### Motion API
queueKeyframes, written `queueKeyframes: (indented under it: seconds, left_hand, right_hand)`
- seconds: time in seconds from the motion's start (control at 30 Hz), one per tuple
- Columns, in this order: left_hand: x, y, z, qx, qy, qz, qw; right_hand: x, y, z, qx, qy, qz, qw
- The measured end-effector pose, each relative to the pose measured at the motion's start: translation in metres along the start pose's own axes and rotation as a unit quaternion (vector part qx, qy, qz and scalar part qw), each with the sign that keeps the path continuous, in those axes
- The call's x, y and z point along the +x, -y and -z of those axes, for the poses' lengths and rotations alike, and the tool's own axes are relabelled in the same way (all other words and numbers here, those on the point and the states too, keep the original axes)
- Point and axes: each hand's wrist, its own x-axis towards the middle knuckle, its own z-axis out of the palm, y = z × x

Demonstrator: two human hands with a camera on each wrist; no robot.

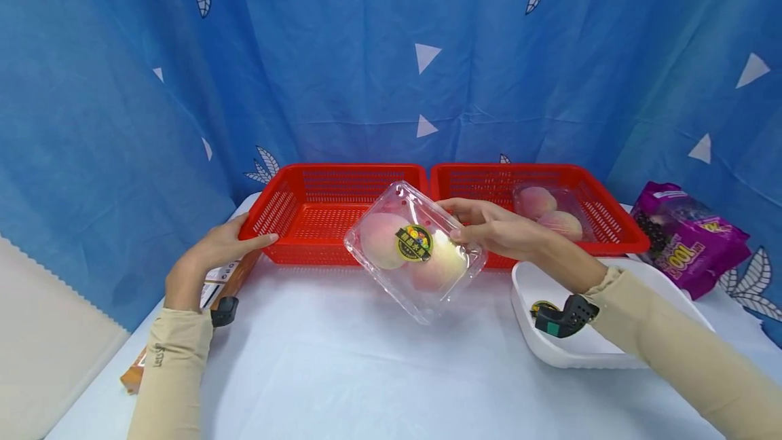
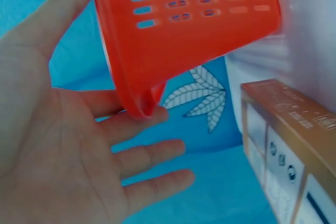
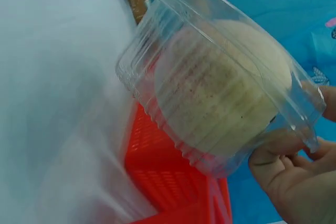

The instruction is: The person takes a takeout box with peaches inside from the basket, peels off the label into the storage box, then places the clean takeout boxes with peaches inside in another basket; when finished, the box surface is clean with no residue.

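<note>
My right hand [image 1: 495, 226] pinches the edge of a clear plastic box of peaches [image 1: 421, 250], its thumb on the lid side. The box is tilted above the table, with a black fruit sticker on its lid; in the right wrist view a large pale peach [image 3: 220, 87] shows through the ribbed wall. My left hand [image 1: 216, 250] holds the front left corner of the left red basket [image 1: 311, 255], thumb along the front rim and fingers at the side. From the left wrist, the lower fingers [image 2: 152, 156] extend straight below the rim [image 2: 126, 90].
The right red basket [image 1: 601, 248] contains another clear box of peaches [image 1: 552, 212]. A white tub [image 1: 568, 358] with a sticker inside stands in front of it. A purple grape bag [image 1: 696, 243] lies far right. An orange-brown carton [image 2: 289, 145] lies by my left forearm.
</note>
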Motion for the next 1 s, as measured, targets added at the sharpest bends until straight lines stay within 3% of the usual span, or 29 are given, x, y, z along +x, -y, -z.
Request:
queueKeyframes:
  seconds: [0.13, 0.23, 0.4, 0.53, 0.7, 0.87, 0.93, 1.0]
  left_hand:
    - [-0.003, -0.010, 0.000, 0.029, 0.000, 0.007, 0.9996]
    - [-0.007, -0.022, -0.002, 0.032, 0.000, -0.006, 0.9995]
    - [-0.015, -0.057, -0.015, 0.046, 0.006, -0.084, 0.9954]
    - [-0.021, -0.089, -0.034, 0.029, 0.033, -0.148, 0.9881]
    - [-0.025, -0.123, -0.067, 0.001, 0.097, -0.226, 0.9692]
    - [-0.017, -0.140, -0.104, 0.003, 0.185, -0.295, 0.9373]
    - [-0.014, -0.143, -0.114, 0.014, 0.198, -0.311, 0.9293]
    - [-0.012, -0.143, -0.121, 0.021, 0.200, -0.318, 0.9266]
  right_hand:
    - [-0.007, -0.010, 0.004, -0.020, 0.037, 0.004, 0.999]
    - [-0.011, -0.017, 0.005, -0.027, 0.064, 0.006, 0.998]
    - [-0.012, -0.025, 0.005, -0.028, 0.123, -0.007, 0.992]
    - [-0.012, -0.030, 0.005, -0.026, 0.161, -0.024, 0.986]
    - [-0.009, -0.034, 0.007, -0.030, 0.187, -0.043, 0.981]
    - [-0.005, -0.040, 0.012, -0.037, 0.197, -0.066, 0.977]
    - [-0.003, -0.044, 0.013, -0.030, 0.201, -0.078, 0.976]
    - [-0.002, -0.046, 0.014, -0.028, 0.202, -0.086, 0.975]
